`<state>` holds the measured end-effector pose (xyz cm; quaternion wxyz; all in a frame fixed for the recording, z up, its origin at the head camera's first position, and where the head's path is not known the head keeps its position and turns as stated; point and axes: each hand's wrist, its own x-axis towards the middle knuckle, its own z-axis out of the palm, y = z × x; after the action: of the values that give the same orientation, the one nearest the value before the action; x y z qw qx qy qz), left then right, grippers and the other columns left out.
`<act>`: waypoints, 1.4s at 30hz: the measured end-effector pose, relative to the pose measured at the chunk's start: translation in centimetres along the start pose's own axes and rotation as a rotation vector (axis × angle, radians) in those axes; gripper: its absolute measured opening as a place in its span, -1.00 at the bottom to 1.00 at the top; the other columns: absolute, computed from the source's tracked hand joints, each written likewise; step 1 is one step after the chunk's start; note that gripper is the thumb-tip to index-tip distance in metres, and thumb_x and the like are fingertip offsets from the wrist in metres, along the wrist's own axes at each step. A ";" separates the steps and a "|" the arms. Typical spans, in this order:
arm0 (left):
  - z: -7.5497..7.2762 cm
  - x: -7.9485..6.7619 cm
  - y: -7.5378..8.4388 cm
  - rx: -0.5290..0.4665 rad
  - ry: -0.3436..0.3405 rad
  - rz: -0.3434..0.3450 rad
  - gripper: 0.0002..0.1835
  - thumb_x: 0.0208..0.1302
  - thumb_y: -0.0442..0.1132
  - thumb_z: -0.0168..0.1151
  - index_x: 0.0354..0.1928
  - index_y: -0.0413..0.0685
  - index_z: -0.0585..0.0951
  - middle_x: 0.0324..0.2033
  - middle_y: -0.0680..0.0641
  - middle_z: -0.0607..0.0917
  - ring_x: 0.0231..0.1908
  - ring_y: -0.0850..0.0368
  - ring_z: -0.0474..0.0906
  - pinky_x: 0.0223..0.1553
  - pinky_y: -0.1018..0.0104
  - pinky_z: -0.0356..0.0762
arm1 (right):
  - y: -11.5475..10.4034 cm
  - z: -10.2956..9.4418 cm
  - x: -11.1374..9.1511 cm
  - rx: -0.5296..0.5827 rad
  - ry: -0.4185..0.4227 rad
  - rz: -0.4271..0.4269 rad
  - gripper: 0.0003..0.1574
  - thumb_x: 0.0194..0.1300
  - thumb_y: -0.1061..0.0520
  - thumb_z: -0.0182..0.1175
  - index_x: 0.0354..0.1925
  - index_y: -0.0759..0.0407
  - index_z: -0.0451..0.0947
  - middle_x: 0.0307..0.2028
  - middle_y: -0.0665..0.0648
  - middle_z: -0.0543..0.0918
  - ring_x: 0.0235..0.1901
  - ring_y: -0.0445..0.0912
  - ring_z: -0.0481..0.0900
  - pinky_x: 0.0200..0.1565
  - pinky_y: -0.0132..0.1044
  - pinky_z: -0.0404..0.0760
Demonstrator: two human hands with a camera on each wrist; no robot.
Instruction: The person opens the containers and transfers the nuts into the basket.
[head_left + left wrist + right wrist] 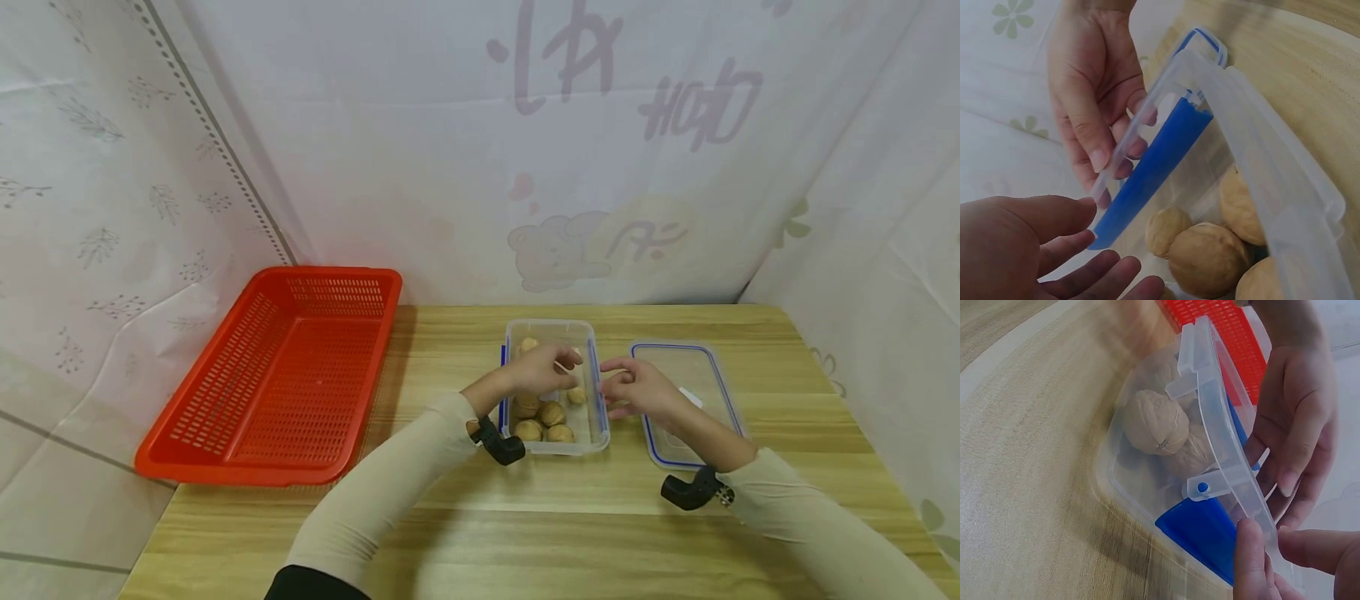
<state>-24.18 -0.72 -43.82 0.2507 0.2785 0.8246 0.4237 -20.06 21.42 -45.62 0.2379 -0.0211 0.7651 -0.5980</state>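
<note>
A clear plastic box (555, 447) with blue clasps (1154, 172) holds several walnuts (552, 412), mostly toward its near left part. My left hand (542, 369) hovers over the box, fingers loosely bent, with nothing visible in its grasp; it partly covers the walnuts behind it. At the box's right side is my right hand (637, 387), its fingers spread and slightly bent. The right wrist view shows its thumb and a finger (1249, 550) close to the clear rim; whether they press on it is hard to tell.
A clear lid (678, 358) with a blue seal lies to the right of the box, partly beneath the right forearm. An empty red plastic basket (300, 400) stands on the left of the wooden table (480, 542). Printed cloth (420, 167) hangs behind.
</note>
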 end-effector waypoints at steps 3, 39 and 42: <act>0.4 0.3 -0.2 0.034 0.007 -0.003 -0.56 0.40 -0.40 0.25 0.27 -0.39 0.50 0.20 -0.33 0.56 0.17 -0.17 0.57 0.12 0.30 0.58 | 0.1 0.0 0.1 0.012 0.000 0.003 -0.33 0.48 0.30 0.15 0.40 0.52 0.14 -0.19 0.20 0.65 -0.27 -0.10 0.63 -0.24 -0.19 0.76; 2.9 1.7 0.0 0.145 0.027 -0.209 -0.76 0.25 -0.43 0.40 -0.04 -0.20 0.69 -0.22 0.01 0.70 -0.22 0.20 0.53 -0.07 0.38 0.53 | 0.0 0.2 0.0 0.040 0.012 0.016 -0.35 0.46 0.33 0.16 0.37 0.49 0.16 -0.27 0.12 0.64 -0.34 -0.14 0.63 -0.31 -0.25 0.75; 2.9 1.8 0.2 0.167 0.029 -0.219 -0.78 0.29 -0.41 0.37 -0.03 -0.20 0.71 -0.22 0.00 0.71 -0.21 0.20 0.54 -0.03 0.38 0.53 | 0.0 0.2 0.1 0.041 0.015 0.020 -0.35 0.46 0.33 0.17 0.37 0.49 0.16 -0.27 0.12 0.64 -0.35 -0.14 0.64 -0.31 -0.25 0.75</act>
<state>-23.50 2.18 -45.48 0.2595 0.2006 0.8861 0.3276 -20.03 21.24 -45.70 0.2384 -0.0040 0.7545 -0.6114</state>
